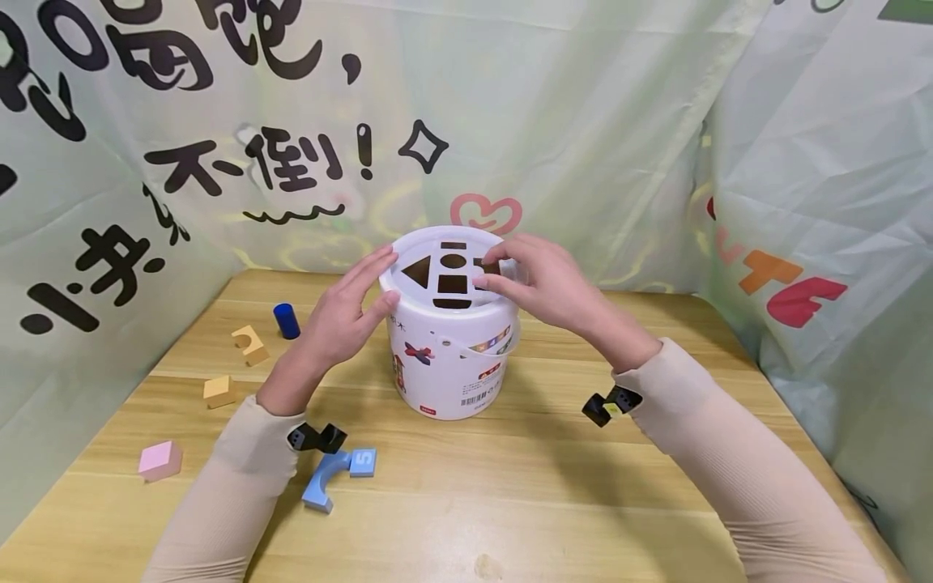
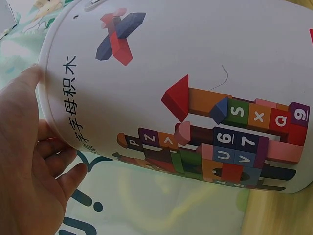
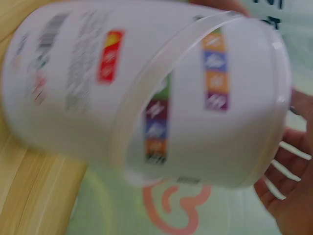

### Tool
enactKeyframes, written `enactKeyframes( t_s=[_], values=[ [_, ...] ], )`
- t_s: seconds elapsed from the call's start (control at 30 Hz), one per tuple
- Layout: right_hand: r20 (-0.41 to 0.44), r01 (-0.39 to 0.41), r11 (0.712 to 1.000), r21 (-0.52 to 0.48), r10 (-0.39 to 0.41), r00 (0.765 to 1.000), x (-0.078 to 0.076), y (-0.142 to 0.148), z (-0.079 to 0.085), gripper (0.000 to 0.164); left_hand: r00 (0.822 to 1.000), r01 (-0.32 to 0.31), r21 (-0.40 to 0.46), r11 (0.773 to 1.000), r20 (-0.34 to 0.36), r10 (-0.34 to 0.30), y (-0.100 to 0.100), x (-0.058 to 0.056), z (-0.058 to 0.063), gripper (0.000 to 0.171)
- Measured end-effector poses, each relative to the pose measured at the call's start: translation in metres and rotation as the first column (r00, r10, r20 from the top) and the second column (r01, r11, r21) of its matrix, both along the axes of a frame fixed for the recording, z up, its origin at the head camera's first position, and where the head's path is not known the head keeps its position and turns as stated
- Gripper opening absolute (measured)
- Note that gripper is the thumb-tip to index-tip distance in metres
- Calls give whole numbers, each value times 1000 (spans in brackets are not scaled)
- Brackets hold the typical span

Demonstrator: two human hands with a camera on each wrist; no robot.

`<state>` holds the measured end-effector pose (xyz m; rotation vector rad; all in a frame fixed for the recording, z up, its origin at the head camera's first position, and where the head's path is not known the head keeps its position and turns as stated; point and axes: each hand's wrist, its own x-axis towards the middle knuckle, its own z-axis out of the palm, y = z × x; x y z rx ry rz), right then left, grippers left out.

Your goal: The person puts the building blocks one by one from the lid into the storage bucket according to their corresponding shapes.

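Observation:
A white bucket (image 1: 452, 364) stands upright with its white lid (image 1: 426, 301) on top. Dark holes of several shapes pierce the lid, among them a triangle, a circle and a square. My left hand (image 1: 342, 312) rests against the left side of the rim, fingers fairly straight; the left wrist view shows that hand (image 2: 36, 161) at the rim too. Over the right part of the lid, my right hand (image 1: 547, 279) has its thumb and fingertips around a hole. No block shows between them. In the blurred right wrist view, the right hand (image 3: 293, 191) has spread fingers beside the rim.
Left on the wooden table (image 1: 568, 502) lie a blue cylinder (image 1: 287, 321), a yellow notched block (image 1: 251, 346), a yellow block (image 1: 219, 392) and a pink block (image 1: 159, 461). Nearer are a light blue arch (image 1: 324, 483) and a blue block (image 1: 363, 462). Printed cloth (image 1: 598, 146) hangs behind.

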<state>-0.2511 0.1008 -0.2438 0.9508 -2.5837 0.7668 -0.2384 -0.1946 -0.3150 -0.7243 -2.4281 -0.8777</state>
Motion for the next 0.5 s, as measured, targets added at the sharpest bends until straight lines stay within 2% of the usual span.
enactKeyframes(
  t_s=[0.1, 0.17, 0.33, 0.5],
  values=[
    [-86, -17, 998, 69, 22, 996, -2, 10, -6, 43, 1000, -2, -2, 1000, -7, 2, 1, 0, 2, 62],
    [-113, -16, 994, 106, 28, 993, -2, 15, -9, 48, 1000, -2, 1, 1000, -15, 3, 2, 0, 2, 62],
    [-108, 9, 982, 190, 11, 994, -4, 22, -18, 60, 1000, 3, 10, 1000, -22, -2, 2, 0, 1, 59],
    [-136, 16, 975, 221, 14, 991, -4, 23, -26, 62, 1000, 3, -12, 1000, -8, -3, 1, 1, 3, 59]
  ],
)
